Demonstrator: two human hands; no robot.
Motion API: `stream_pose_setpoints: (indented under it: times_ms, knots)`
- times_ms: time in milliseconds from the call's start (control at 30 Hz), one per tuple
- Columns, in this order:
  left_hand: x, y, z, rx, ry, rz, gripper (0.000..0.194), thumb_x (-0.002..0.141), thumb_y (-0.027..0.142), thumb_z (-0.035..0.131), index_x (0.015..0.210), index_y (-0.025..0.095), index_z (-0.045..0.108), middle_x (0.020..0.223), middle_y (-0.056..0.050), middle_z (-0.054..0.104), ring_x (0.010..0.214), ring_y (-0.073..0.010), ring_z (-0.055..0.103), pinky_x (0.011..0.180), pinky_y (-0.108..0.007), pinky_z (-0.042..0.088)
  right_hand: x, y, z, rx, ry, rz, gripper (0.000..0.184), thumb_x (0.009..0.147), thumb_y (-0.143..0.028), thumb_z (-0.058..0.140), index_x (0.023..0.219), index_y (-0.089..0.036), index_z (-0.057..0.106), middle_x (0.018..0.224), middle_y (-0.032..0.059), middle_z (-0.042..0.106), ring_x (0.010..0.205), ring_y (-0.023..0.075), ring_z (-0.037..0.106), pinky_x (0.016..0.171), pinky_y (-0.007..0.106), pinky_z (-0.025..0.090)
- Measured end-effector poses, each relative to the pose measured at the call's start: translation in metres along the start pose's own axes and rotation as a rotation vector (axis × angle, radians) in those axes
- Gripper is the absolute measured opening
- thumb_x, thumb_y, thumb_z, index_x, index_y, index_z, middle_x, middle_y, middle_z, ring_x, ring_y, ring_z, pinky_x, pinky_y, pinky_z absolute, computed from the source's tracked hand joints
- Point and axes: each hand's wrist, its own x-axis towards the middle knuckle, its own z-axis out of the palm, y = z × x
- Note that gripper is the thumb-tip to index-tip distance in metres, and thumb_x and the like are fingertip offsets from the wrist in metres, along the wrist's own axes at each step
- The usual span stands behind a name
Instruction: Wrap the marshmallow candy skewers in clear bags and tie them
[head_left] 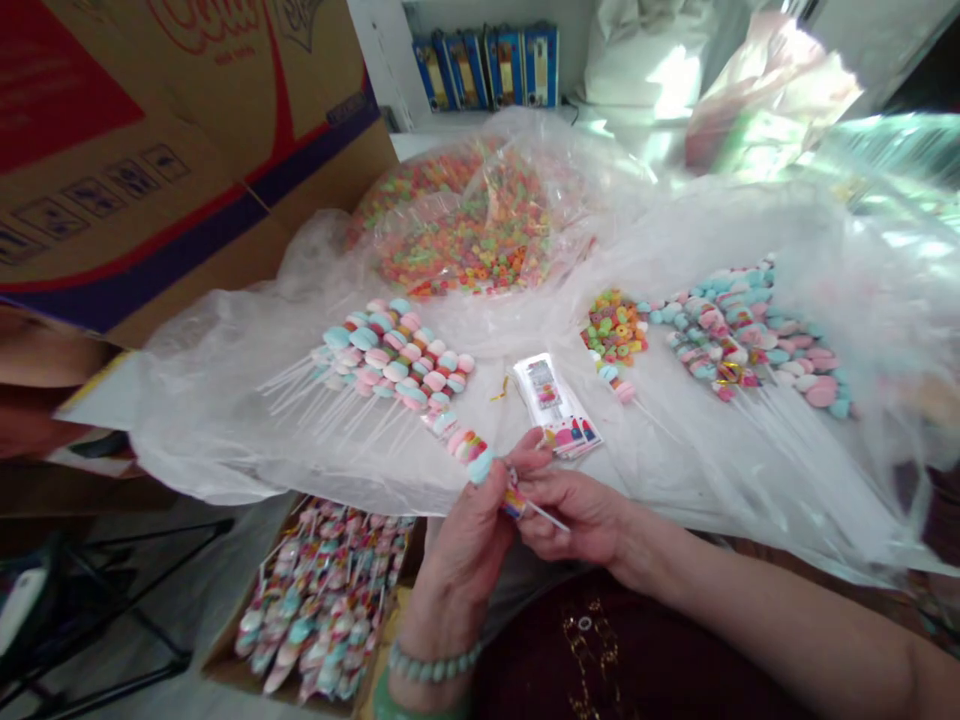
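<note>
A candy skewer (pixel 466 447) in a clear printed wrapper points up and left from between my hands, its white stick coming out at the lower right. My left hand (pixel 476 530) is closed around the wrapped candy's lower part. At the wrapper's open end, near the stick, the fingers of my right hand (pixel 574 512) are closed on it too. Just beyond my fingertips lies a stack of printed plastic wrappers (pixel 541 385). To the left, unwrapped candy skewers (pixel 394 350) lie side by side with their sticks toward me.
Loose ring candies (pixel 613 325) sit right of the wrappers, near more skewers (pixel 739 335). A big clear bag of ring candies (pixel 465 220) lies behind. A large cardboard box (pixel 187 150) stands at left. Below the table edge, another box (pixel 375 650) holds many wrapped skewers.
</note>
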Motion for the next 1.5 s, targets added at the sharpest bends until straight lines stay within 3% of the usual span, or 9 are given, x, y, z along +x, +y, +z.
stream_pose_setpoints:
  times_ms: [133, 267, 367, 567, 700, 933, 1100, 1267, 1500]
  knots:
    - [-0.001, 0.007, -0.008, -0.149, 0.008, -0.078, 0.027, 0.074, 0.043, 0.071, 0.07, 0.016, 0.072, 0.124, -0.011, 0.064, 0.122, -0.0331, 0.052, 0.1, -0.044, 0.045, -0.005, 0.0, 0.009, -0.303, 0.125, -0.046, 0.026, 0.084, -0.041, 0.052, 0.07, -0.02, 0.047, 0.05, -0.006, 0.044, 0.038, 0.0074, 0.036, 0.039, 0.02, 0.028]
    - [0.007, 0.015, -0.004, -0.292, 0.326, 0.008, 0.029, 0.084, 0.029, 0.059, 0.061, 0.013, 0.068, 0.108, -0.012, 0.07, 0.102, -0.0246, 0.064, 0.088, -0.036, 0.053, -0.007, -0.001, 0.029, -1.292, 0.594, -0.608, 0.017, 0.089, -0.029, 0.048, 0.087, -0.017, 0.061, 0.086, 0.0081, 0.064, 0.079, 0.0186, 0.059, 0.071, 0.032, 0.048]
    - [0.01, 0.017, 0.006, -0.327, 0.469, -0.007, 0.023, 0.086, 0.024, 0.055, 0.084, 0.01, 0.073, 0.094, -0.011, 0.071, 0.088, -0.0181, 0.066, 0.079, -0.028, 0.054, 0.0, -0.003, 0.037, -1.823, 0.577, -0.827, 0.021, 0.09, -0.021, 0.048, 0.1, -0.015, 0.065, 0.098, 0.0127, 0.066, 0.093, 0.0232, 0.058, 0.084, 0.039, 0.046]
    - [0.005, 0.011, -0.005, -0.275, 0.216, -0.085, 0.035, 0.074, 0.033, 0.072, 0.105, 0.016, 0.072, 0.098, -0.008, 0.071, 0.092, -0.0198, 0.064, 0.079, -0.029, 0.053, 0.02, -0.012, 0.033, -1.271, 0.696, -0.507, 0.033, 0.087, -0.029, 0.05, 0.062, -0.014, 0.065, 0.051, -0.0028, 0.058, 0.047, 0.0092, 0.05, 0.048, 0.019, 0.045]
    - [-0.001, 0.013, -0.034, 0.013, 0.03, 0.027, 0.04, 0.073, 0.034, 0.073, 0.11, 0.02, 0.07, 0.118, -0.01, 0.066, 0.117, -0.0264, 0.055, 0.096, -0.035, 0.044, 0.02, -0.014, 0.029, -0.686, 0.436, -0.089, 0.036, 0.091, -0.036, 0.045, 0.065, -0.016, 0.06, 0.042, -0.0053, 0.046, 0.034, 0.0088, 0.039, 0.04, 0.022, 0.04]
    - [-0.005, 0.018, -0.047, 0.295, 0.01, 0.152, 0.034, 0.082, 0.041, 0.059, 0.061, 0.016, 0.066, 0.07, -0.008, 0.069, 0.071, -0.0184, 0.063, 0.074, -0.029, 0.046, 0.019, -0.029, 0.045, -0.728, 0.583, -0.458, 0.032, 0.072, -0.028, 0.065, 0.104, -0.024, 0.061, 0.093, 0.0003, 0.066, 0.066, 0.011, 0.059, 0.057, 0.022, 0.047]
    - [0.001, 0.009, -0.034, 0.09, 0.126, 0.037, 0.03, 0.071, 0.043, 0.069, 0.066, 0.014, 0.066, 0.051, 0.0, 0.058, 0.037, -0.0096, 0.047, 0.043, -0.024, 0.035, 0.044, -0.037, 0.054, -0.524, 0.552, -0.463, 0.014, 0.07, -0.027, 0.062, 0.079, -0.019, 0.056, 0.062, -0.0052, 0.056, 0.047, 0.0082, 0.049, 0.048, 0.021, 0.042]
    - [0.004, 0.011, -0.04, 0.086, 0.549, 0.268, 0.024, 0.062, 0.035, 0.075, 0.066, 0.014, 0.065, 0.046, 0.005, 0.052, 0.033, -0.004, 0.036, 0.035, -0.019, 0.019, 0.058, -0.061, 0.033, -1.1, 0.631, -0.513, 0.009, 0.08, -0.018, 0.048, 0.084, -0.019, 0.057, 0.08, 0.0027, 0.064, 0.075, 0.0162, 0.06, 0.071, 0.031, 0.048]
    - [0.0, 0.018, -0.047, -0.007, 0.537, 0.124, 0.024, 0.06, 0.035, 0.072, 0.061, 0.014, 0.061, 0.04, 0.007, 0.044, 0.031, -0.0021, 0.027, 0.033, -0.017, 0.011, 0.073, -0.099, -0.018, -2.207, 0.537, -0.426, 0.022, 0.085, -0.011, 0.046, 0.079, -0.016, 0.067, 0.095, 0.0117, 0.063, 0.096, 0.023, 0.051, 0.083, 0.035, 0.041]
